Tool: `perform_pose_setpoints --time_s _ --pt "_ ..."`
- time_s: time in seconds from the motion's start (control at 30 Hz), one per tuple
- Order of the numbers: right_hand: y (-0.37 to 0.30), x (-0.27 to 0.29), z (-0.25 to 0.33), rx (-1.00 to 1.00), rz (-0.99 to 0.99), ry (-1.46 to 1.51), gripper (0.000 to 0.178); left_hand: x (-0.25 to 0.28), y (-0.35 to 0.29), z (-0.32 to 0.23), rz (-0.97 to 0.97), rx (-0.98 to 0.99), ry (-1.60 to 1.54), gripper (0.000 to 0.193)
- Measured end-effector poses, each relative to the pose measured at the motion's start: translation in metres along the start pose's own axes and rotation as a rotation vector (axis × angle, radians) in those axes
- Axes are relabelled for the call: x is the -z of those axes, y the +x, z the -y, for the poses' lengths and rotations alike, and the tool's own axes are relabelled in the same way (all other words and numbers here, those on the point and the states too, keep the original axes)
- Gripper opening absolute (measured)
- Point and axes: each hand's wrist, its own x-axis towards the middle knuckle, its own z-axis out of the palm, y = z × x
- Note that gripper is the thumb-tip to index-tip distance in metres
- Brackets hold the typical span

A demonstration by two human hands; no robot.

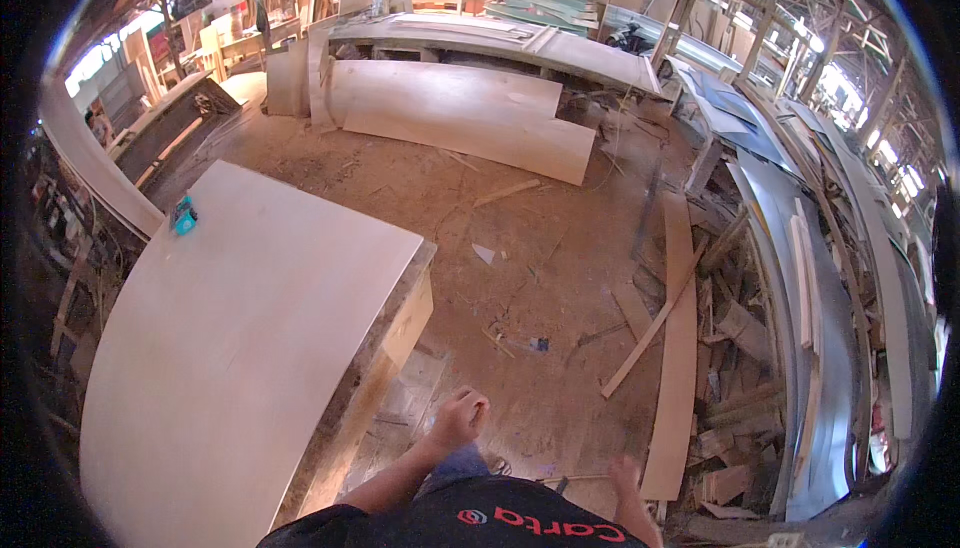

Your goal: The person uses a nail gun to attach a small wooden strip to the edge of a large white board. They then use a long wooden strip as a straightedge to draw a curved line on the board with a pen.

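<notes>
My left hand [461, 420] is in front of my body, to the right of the workbench, with its fingers curled closed. Nothing sticks out of it. My right hand [627, 474] hangs low at my right side, smeared by motion, so its fingers do not show clearly. Neither hand touches the large pale plywood sheet [250, 338] that covers the workbench [405, 323] on my left. At that sheet's far left corner sits a small teal tool [184, 216], apart from both hands.
A notched plywood panel [450, 108] leans against a long low table [590, 60] ahead. Boards, a long plank [678, 348] and a thin strip [655, 323] lie to the right, beside heaped offcuts [740, 418] and stacked sheets [800, 278]. Scraps and dust litter the brown floor [450, 218].
</notes>
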Motion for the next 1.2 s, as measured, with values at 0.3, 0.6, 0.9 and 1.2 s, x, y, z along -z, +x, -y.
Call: perform_pose_setpoints --time_s 0.3,0.6,0.9,1.2 --pt "0.303 0.079 0.138 0.057 -0.152 0.576 0.021 -0.054 0.193 0.095 0.056 0.081 0.014 0.014" --pt "0.381 -0.044 0.178 -0.306 0.407 0.268 0.036 -0.051 0.441 0.201 0.029 0.038 0.013 0.023" --pt "0.756 0.048 0.24 -0.035 0.295 0.155 0.028 -0.092 0.568 0.329 -0.307 0.146 0.114 0.035" --pt "1.136 0.185 0.498 0.762 0.016 0.194 0.021 -0.037 0.603 0.395 -0.638 0.562 0.106 0.022"
